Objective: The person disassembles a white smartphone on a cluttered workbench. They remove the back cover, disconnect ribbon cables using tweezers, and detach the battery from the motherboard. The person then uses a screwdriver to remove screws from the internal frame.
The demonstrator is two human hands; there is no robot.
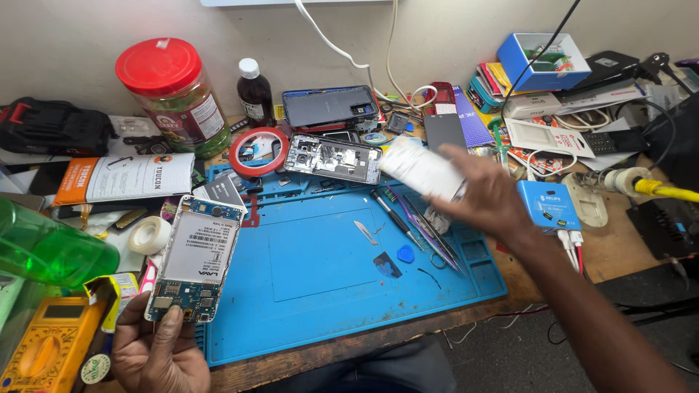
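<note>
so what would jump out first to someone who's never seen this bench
The bright blue work mat fills the middle of the cluttered bench. At lower left, the left hand holds an opened phone with its white battery and circuit board bared. The right hand reaches over the mat's far right, gripping something white; a red-lidded jar stands at back left.

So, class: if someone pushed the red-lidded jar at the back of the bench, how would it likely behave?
The jar stands upright on a wide base, so it would probably slide rather than tip. It looks fairly full, so likely heavy for its size. Laid on its round side, it could roll into the brown bottle beside it.
</note>
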